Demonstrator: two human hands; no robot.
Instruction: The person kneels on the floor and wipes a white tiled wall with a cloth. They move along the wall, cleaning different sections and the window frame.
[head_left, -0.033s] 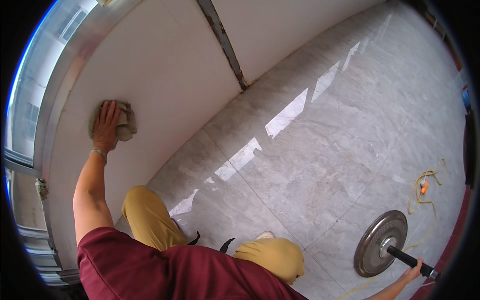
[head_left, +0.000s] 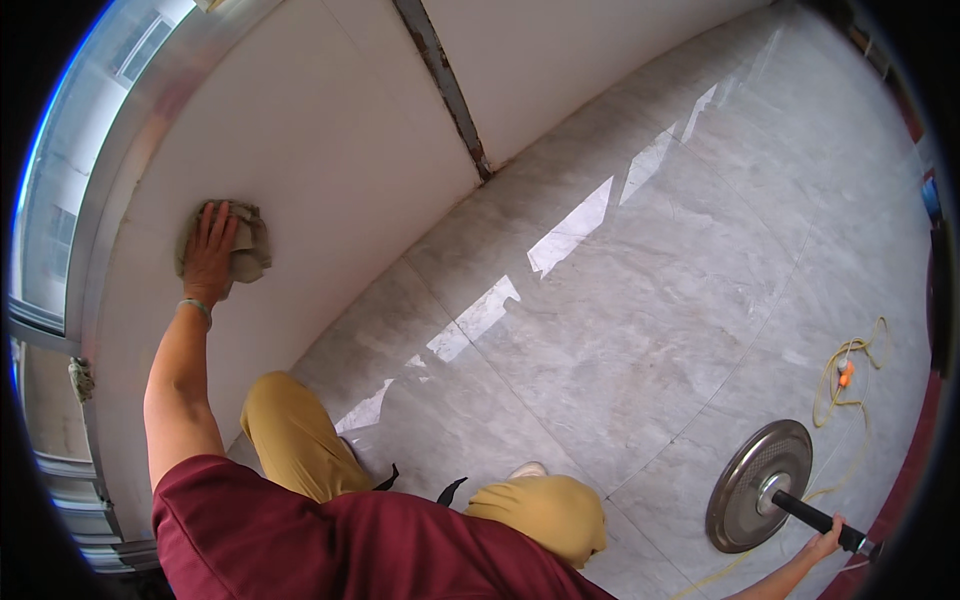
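Observation:
My left hand (head_left: 210,250) presses a crumpled grey-green cloth (head_left: 252,245) against the white wall panel (head_left: 330,190), its fingers stretched over the folds. Low on the right, a stand with a round, dark metal base (head_left: 752,490) lies tipped over, its black post (head_left: 808,514) pointing toward the lower right. Around the post, near its silvery end, my right hand (head_left: 826,540) is closed. Part of that hand's grip is hidden by the post.
A metal-framed window (head_left: 85,190) runs along the left. A rusty metal strip (head_left: 440,75) divides the wall panels. Grey marbled tiles (head_left: 620,340) cover the floor, with bright light patches. A yellow cord (head_left: 838,395) with an orange piece (head_left: 847,374) lies near the stand.

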